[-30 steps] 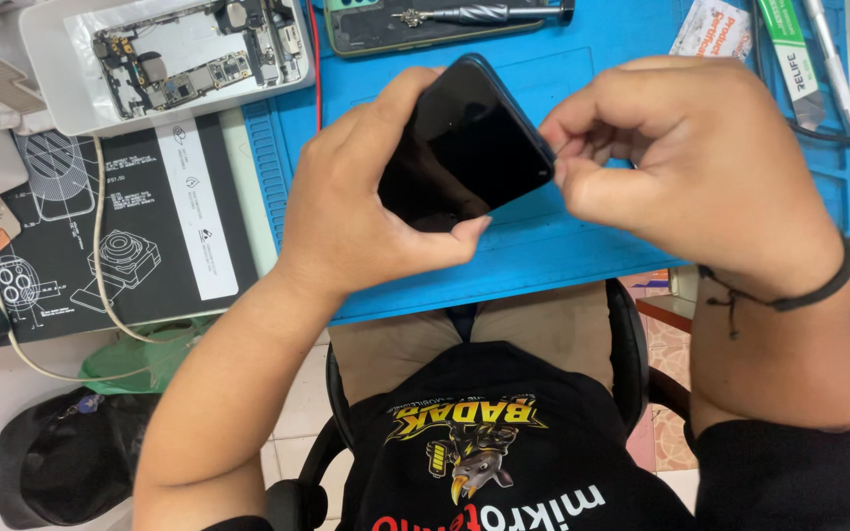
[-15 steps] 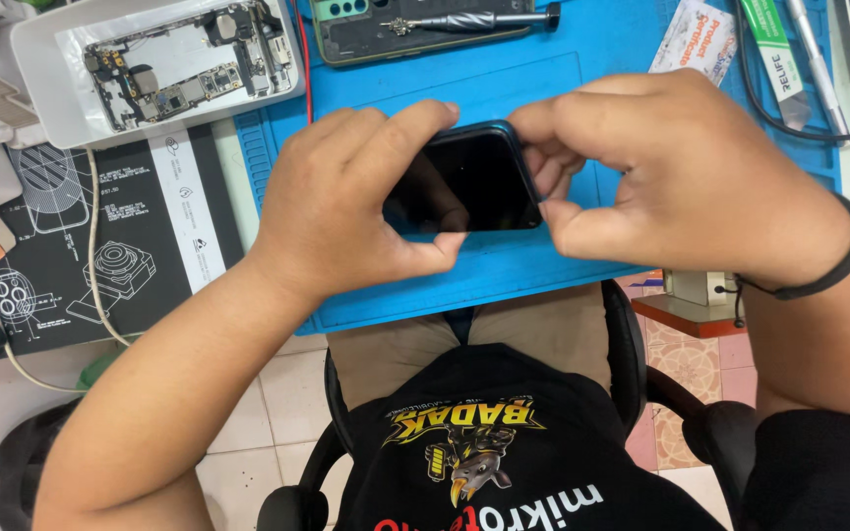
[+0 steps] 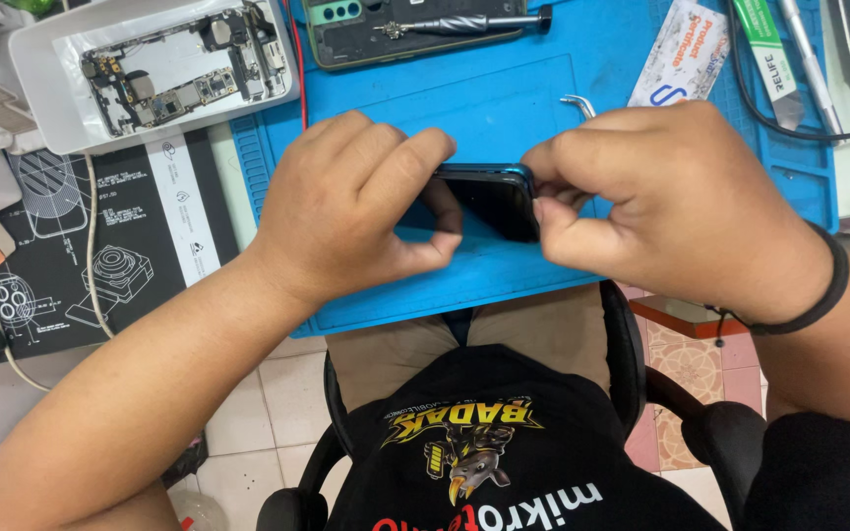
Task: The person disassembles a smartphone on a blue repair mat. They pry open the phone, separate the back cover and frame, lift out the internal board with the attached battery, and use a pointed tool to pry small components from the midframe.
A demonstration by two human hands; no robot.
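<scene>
Black glossy slab phone (image 3: 489,202) is pinched between left hand (image 3: 361,202) and right hand (image 3: 666,202), its edge apparently being pressed; next calls for even pressure.

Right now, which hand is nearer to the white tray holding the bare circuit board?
Left. The left hand grips the dark phone just below-right of the white tray; the right hand holds the phone's far end, farther from the tray.

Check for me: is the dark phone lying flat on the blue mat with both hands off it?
No, both the left hand and right hand grip the phone above the blue mat.
</scene>
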